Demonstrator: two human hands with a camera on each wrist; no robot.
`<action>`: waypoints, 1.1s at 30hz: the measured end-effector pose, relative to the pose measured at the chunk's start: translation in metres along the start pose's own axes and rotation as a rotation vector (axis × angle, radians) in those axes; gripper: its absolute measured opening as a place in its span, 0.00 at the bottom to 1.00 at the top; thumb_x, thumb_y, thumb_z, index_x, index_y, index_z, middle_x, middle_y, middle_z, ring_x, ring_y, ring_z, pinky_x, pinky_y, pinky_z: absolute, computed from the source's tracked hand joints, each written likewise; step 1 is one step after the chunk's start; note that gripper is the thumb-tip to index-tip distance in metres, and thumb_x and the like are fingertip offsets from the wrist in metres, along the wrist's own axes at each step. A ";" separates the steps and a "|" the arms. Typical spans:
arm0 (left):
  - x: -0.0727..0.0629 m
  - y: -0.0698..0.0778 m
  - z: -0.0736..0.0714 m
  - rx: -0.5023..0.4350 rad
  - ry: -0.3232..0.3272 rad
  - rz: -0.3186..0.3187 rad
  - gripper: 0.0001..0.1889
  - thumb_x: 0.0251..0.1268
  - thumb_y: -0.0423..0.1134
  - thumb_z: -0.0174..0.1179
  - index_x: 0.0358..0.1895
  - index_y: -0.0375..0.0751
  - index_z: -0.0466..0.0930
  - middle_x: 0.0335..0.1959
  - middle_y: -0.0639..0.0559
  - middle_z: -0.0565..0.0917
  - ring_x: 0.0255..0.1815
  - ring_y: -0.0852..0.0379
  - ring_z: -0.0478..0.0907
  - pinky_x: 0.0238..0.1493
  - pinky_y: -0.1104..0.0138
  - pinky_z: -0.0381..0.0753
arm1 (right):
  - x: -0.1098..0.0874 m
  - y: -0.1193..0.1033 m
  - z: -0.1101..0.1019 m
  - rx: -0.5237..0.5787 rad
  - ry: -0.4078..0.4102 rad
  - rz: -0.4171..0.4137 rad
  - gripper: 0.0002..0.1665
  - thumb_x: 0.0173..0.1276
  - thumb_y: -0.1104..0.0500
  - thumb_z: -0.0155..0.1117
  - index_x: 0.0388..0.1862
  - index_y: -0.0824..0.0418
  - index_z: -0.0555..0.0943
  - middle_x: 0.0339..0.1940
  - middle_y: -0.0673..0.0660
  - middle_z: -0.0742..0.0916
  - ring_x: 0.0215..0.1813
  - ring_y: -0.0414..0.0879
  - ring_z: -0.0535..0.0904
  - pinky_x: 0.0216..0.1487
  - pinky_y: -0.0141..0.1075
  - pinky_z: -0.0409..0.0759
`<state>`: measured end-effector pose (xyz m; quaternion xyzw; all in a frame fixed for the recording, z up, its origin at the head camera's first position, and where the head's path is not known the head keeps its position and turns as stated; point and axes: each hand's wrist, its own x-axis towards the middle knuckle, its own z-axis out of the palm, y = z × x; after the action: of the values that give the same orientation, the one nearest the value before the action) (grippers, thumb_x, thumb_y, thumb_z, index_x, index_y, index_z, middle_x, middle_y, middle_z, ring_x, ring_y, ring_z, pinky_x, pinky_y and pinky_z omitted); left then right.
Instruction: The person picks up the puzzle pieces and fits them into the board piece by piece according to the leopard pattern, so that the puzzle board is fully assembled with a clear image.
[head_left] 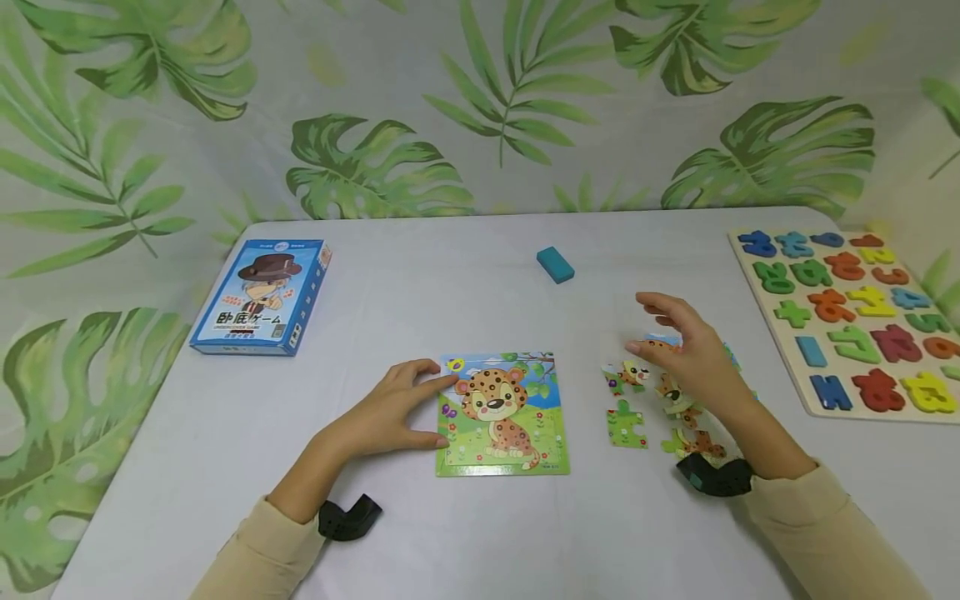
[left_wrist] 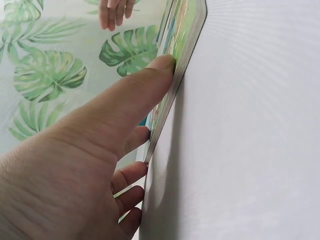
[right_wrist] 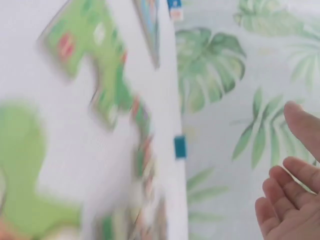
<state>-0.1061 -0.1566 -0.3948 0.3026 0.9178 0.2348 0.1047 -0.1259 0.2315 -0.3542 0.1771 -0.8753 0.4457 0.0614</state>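
Observation:
A square jigsaw board [head_left: 501,417] with a leopard cub picture lies on the table. My left hand [head_left: 386,408] touches its left side, index fingertip near the upper left and thumb at the lower left. Seen from the left wrist, the thumb [left_wrist: 145,82] rests on the board's rim while the other fingertips meet its edge. To the right lie several loose jigsaw pieces [head_left: 627,425], partly hidden beneath my right hand [head_left: 693,358]. That hand hovers over them with fingers spread and nothing held; the right wrist view shows a green piece [right_wrist: 92,55] on the table.
A blue card game box [head_left: 255,292] lies at the back left. Beyond the jigsaw is a small teal block [head_left: 556,265]. On the right, a wooden board [head_left: 786,343] carries colourful number and symbol shapes. Leaf-print cloth [head_left: 525,108] hangs behind the white table [head_left: 420,275].

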 end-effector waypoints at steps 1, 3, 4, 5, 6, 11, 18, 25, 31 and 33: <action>0.000 0.000 0.000 -0.001 0.000 0.000 0.42 0.45 0.59 0.64 0.67 0.53 0.61 0.64 0.47 0.58 0.64 0.48 0.51 0.60 0.52 0.58 | -0.002 0.005 -0.004 -0.005 0.007 0.015 0.36 0.58 0.63 0.64 0.65 0.56 0.63 0.63 0.55 0.68 0.60 0.52 0.63 0.56 0.39 0.63; 0.000 0.000 0.000 -0.002 0.000 -0.003 0.42 0.45 0.59 0.64 0.67 0.53 0.61 0.64 0.47 0.58 0.64 0.48 0.51 0.60 0.52 0.58 | -0.005 0.016 -0.009 -0.026 0.014 0.042 0.36 0.59 0.62 0.64 0.66 0.55 0.63 0.63 0.55 0.68 0.60 0.53 0.63 0.55 0.39 0.64; 0.000 0.000 0.000 -0.003 -0.001 -0.004 0.42 0.45 0.59 0.64 0.67 0.53 0.60 0.64 0.48 0.58 0.64 0.48 0.51 0.60 0.52 0.58 | -0.007 0.021 -0.012 -0.032 0.015 0.060 0.36 0.59 0.62 0.63 0.66 0.56 0.63 0.63 0.56 0.68 0.60 0.53 0.63 0.56 0.42 0.64; 0.000 0.000 0.001 -0.003 -0.002 -0.006 0.42 0.45 0.59 0.64 0.67 0.54 0.60 0.64 0.48 0.58 0.64 0.48 0.51 0.60 0.52 0.58 | -0.009 0.026 -0.014 -0.033 0.013 0.074 0.35 0.59 0.62 0.63 0.66 0.57 0.63 0.63 0.57 0.68 0.60 0.54 0.62 0.56 0.45 0.63; 0.000 -0.001 0.001 -0.005 -0.003 -0.007 0.42 0.45 0.59 0.64 0.67 0.54 0.60 0.64 0.48 0.58 0.64 0.48 0.50 0.60 0.52 0.57 | -0.010 0.031 -0.015 -0.037 0.013 0.083 0.35 0.59 0.61 0.63 0.66 0.59 0.62 0.63 0.58 0.68 0.60 0.55 0.62 0.56 0.48 0.62; 0.001 -0.001 0.001 -0.011 0.000 -0.012 0.42 0.45 0.59 0.64 0.67 0.54 0.61 0.64 0.48 0.58 0.65 0.48 0.50 0.60 0.51 0.57 | -0.013 0.044 -0.020 -0.041 -0.016 0.166 0.35 0.61 0.58 0.62 0.65 0.63 0.62 0.63 0.62 0.67 0.60 0.60 0.61 0.54 0.55 0.61; 0.000 -0.004 0.003 -0.021 0.004 -0.007 0.42 0.46 0.59 0.64 0.67 0.54 0.60 0.64 0.48 0.57 0.65 0.47 0.49 0.60 0.51 0.57 | -0.021 0.059 -0.023 -0.115 -0.094 0.277 0.38 0.62 0.49 0.60 0.67 0.60 0.60 0.60 0.68 0.68 0.57 0.66 0.63 0.45 0.57 0.69; 0.000 -0.005 0.004 -0.022 0.005 -0.010 0.42 0.46 0.59 0.64 0.67 0.54 0.60 0.64 0.48 0.57 0.65 0.47 0.48 0.60 0.50 0.56 | -0.023 0.070 -0.024 -0.231 -0.125 0.192 0.31 0.64 0.51 0.58 0.63 0.63 0.66 0.57 0.66 0.72 0.51 0.60 0.70 0.45 0.54 0.69; 0.000 -0.007 0.006 -0.023 0.011 -0.008 0.42 0.45 0.60 0.64 0.67 0.55 0.60 0.64 0.48 0.57 0.65 0.47 0.48 0.60 0.50 0.56 | -0.022 0.071 -0.023 -0.304 -0.113 0.117 0.26 0.64 0.53 0.58 0.57 0.66 0.72 0.56 0.65 0.73 0.53 0.61 0.69 0.47 0.55 0.69; 0.000 -0.007 0.006 -0.022 0.014 -0.003 0.42 0.45 0.60 0.63 0.67 0.55 0.60 0.64 0.49 0.57 0.65 0.48 0.48 0.60 0.50 0.56 | -0.022 0.068 -0.023 -0.307 -0.105 0.105 0.26 0.63 0.53 0.59 0.57 0.67 0.72 0.56 0.65 0.73 0.54 0.62 0.69 0.47 0.56 0.68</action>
<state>-0.1079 -0.1593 -0.4037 0.2985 0.9162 0.2470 0.1022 -0.1316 0.2927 -0.3979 0.1429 -0.9432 0.2992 0.0185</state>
